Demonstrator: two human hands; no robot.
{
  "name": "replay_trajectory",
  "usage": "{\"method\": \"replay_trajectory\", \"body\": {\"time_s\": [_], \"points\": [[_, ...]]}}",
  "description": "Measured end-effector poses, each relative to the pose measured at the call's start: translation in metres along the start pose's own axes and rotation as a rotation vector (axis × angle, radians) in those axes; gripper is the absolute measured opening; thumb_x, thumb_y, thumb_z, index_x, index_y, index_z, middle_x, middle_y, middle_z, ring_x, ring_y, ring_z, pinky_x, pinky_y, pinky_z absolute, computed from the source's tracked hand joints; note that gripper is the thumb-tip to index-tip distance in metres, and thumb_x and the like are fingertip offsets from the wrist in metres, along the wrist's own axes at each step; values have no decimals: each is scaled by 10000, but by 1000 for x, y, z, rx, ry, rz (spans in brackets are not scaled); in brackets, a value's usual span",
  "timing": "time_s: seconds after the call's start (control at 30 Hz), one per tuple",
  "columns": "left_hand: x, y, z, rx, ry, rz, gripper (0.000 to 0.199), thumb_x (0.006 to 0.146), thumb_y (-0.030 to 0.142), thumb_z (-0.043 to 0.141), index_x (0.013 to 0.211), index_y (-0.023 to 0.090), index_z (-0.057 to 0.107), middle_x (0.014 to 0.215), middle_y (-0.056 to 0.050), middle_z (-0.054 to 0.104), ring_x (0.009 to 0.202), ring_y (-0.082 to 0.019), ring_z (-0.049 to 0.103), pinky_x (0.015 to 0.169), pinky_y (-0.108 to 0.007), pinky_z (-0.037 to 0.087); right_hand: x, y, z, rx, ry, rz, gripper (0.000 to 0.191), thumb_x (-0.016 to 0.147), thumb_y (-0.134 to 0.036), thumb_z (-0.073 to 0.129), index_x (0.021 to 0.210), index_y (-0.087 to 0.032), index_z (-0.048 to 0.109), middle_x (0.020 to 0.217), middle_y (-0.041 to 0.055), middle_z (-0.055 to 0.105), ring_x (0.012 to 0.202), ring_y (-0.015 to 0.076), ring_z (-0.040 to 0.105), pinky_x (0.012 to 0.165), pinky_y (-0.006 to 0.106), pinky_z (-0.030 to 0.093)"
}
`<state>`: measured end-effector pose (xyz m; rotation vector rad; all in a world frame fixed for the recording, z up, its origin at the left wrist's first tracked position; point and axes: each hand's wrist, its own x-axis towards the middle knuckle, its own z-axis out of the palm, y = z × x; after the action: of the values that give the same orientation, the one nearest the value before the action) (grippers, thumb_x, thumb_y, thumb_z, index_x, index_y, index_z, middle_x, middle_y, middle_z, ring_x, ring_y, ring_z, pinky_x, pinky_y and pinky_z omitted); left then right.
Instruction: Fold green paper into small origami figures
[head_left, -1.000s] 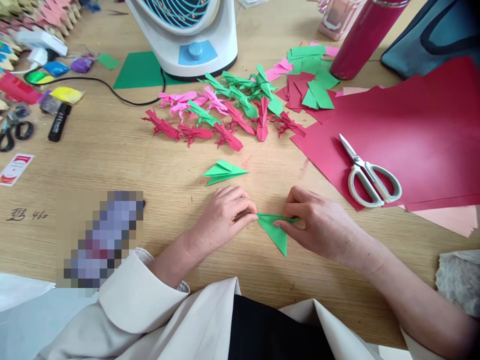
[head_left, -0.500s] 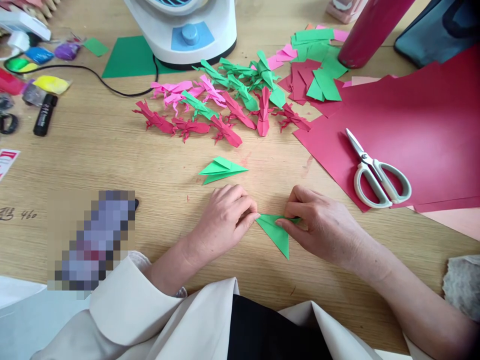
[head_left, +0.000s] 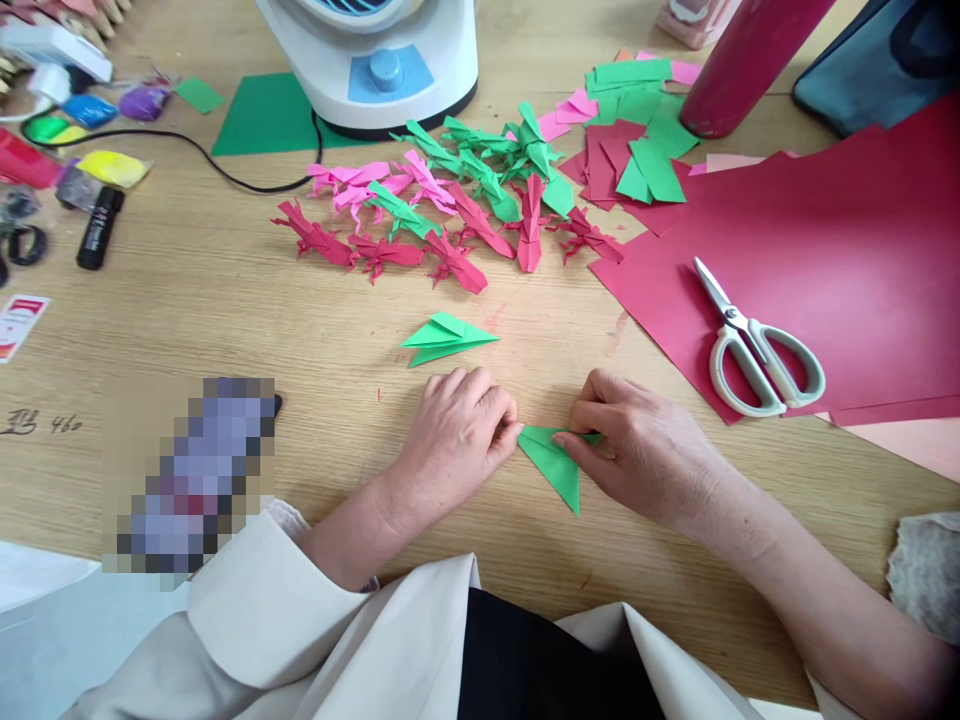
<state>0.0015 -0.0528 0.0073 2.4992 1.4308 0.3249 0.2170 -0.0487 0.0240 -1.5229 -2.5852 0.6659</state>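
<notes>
Between my hands is a green folded paper (head_left: 556,468), a pointed triangle with one tip toward me. My left hand (head_left: 466,425) pinches its left corner between thumb and forefinger. My right hand (head_left: 637,440) grips its upper right part, thumb on top and fingers curled, covering some of that edge. Just beyond my left hand lies a second green folded piece (head_left: 450,338), shaped like a dart. Farther back, red folded figures (head_left: 456,260), pink ones (head_left: 352,185) and green ones (head_left: 487,180) lie in a cluster.
Scissors (head_left: 757,345) lie on large red sheets (head_left: 847,250) at the right. A red cylinder (head_left: 750,65) and paper pieces (head_left: 649,165) are behind. A white appliance (head_left: 390,75) stands at the back. A blurred phone (head_left: 199,475) and black marker (head_left: 100,228) lie left.
The view has shifted slightly. My left hand's fingertips have moved slightly at the paper's left corner; both hands still hold it.
</notes>
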Motion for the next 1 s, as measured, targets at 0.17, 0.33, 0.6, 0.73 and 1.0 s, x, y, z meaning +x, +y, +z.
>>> {"method": "replay_trajectory", "body": {"time_s": [0.17, 0.33, 0.6, 0.73, 1.0], "points": [[-1, 0, -1, 19, 7, -39, 117, 902, 219, 545, 788, 192, 539, 878, -60, 581, 874, -229, 529, 770, -369, 393, 1, -1, 0, -10, 1, 2, 280, 923, -315, 546, 684, -180, 599, 853, 51, 546, 710, 152, 518, 627, 292, 359], [-2, -3, -1, 6, 40, -77, 109, 887, 188, 534, 778, 191, 530, 880, -61, 573, 868, -226, 527, 777, -371, 408, 1, -1, -1, -19, -11, 3, 288, 926, -324, 541, 685, -179, 600, 859, 50, 544, 712, 151, 515, 624, 291, 349], [-18, -1, -9, -39, 245, 12, 111, 936, 154, 503, 920, 182, 609, 934, -56, 670, 928, -199, 601, 862, -381, 460, -1, 0, 1, -54, 2, 8, 277, 923, -347, 537, 709, -183, 599, 896, 49, 561, 729, 153, 534, 586, 290, 308], [-33, 7, -8, 20, 168, 363, 328, 950, 85, 456, 1243, 155, 583, 1272, -85, 669, 1199, -192, 595, 1082, -407, 412, -1, 1, 3, -52, 21, -4, 288, 930, -361, 533, 710, -184, 593, 897, 47, 561, 734, 149, 535, 597, 286, 313], [-42, 9, 3, 148, 29, 448, 400, 968, 105, 444, 1359, 89, 529, 1440, -136, 542, 1374, -233, 477, 1161, -417, 412, -1, 2, 2, -32, 22, -7, 280, 923, -346, 557, 698, -182, 586, 888, 41, 557, 721, 145, 530, 625, 286, 348]]}}
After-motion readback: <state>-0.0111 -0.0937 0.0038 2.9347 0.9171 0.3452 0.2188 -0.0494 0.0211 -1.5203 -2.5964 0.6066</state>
